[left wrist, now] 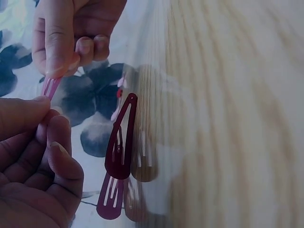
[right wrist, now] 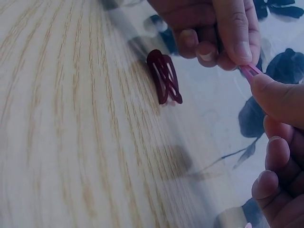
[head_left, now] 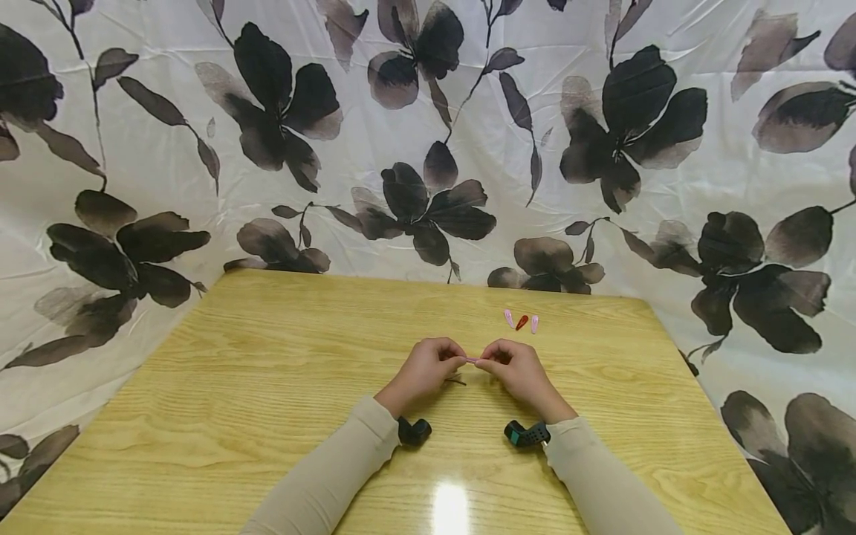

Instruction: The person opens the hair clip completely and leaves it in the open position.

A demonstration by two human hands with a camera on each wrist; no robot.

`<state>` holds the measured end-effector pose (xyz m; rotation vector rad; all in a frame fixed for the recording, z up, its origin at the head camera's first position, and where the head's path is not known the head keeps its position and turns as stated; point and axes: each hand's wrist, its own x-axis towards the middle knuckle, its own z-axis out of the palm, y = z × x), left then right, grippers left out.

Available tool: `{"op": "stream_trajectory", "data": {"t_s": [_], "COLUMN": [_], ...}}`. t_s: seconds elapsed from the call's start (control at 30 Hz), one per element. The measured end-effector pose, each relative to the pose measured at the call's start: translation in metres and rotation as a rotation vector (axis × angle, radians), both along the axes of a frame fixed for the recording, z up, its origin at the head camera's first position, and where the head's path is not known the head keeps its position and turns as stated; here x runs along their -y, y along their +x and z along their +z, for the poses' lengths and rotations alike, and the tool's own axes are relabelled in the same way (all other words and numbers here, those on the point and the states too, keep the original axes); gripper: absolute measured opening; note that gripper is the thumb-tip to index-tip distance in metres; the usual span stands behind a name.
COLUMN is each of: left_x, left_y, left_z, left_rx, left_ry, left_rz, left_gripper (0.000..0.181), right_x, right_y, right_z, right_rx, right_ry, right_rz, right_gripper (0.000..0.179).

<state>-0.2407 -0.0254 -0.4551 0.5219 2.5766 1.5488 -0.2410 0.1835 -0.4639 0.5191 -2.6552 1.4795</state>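
A pink snap hair clip (head_left: pixel 472 360) spans the small gap between both hands, close above the table. My left hand (head_left: pixel 428 368) pinches one end between thumb and forefinger. My right hand (head_left: pixel 518 371) pinches the other end the same way. The left wrist view shows the middle of the pink clip (left wrist: pixel 51 86) between the two thumbs, its ends covered by fingertips. On the table near the left hand lie a dark red snap clip (left wrist: pixel 124 142) and a purplish-pink clip (left wrist: pixel 110 199). Dark red shows again in the right wrist view, where clips (right wrist: pixel 164 78) overlap.
Farther back, slightly right of the hands, two pink clips (head_left: pixel 534 324) flank a red clip (head_left: pixel 521 322) on the wooden table (head_left: pixel 301 357). A floral cloth (head_left: pixel 414 134) hangs behind the table's back edge and along both sides. Each wrist wears a black camera band (head_left: pixel 528 434).
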Motion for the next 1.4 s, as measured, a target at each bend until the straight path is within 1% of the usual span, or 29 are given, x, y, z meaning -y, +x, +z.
{"op": "stream_trajectory", "data": {"t_s": [0.2,0.4,0.57,0.7,0.97,1.4], "left_x": [-0.0003,-0.001,-0.0015,-0.0015,-0.0014,-0.0027], "left_y": [0.0004,0.0016,0.0035,0.0046,0.0055,0.0058], "left_z": [0.0,0.0006,0.0029,0.0035,0.0034,0.003], "left_rx": [-0.005,-0.014,-0.043,-0.058,-0.071,-0.087], "left_ry": [-0.008,-0.009,-0.032,-0.033,-0.038,-0.044], "left_rz": [0.008,0.018,0.026,0.026,0.033,0.043], "left_gripper": [0.009,0.009,0.009,0.008,0.011,0.012], "right_x": [-0.0003,-0.0001,0.0008,0.0014,0.0028,0.0044], "right_y": [-0.0005,-0.001,-0.0002,0.0005,0.0018,0.0021], "right_z": [-0.0011,-0.0023,-0.0017,-0.0012,0.0004,-0.0005], "right_rx": [-0.017,-0.021,-0.026,-0.03,-0.02,-0.051], "right_ry": [0.01,0.017,0.015,0.015,0.018,0.027], "right_rz": [-0.003,-0.011,-0.023,-0.027,-0.041,-0.043], "right_gripper": [0.011,0.012,0.012,0.014,0.012,0.009]}}
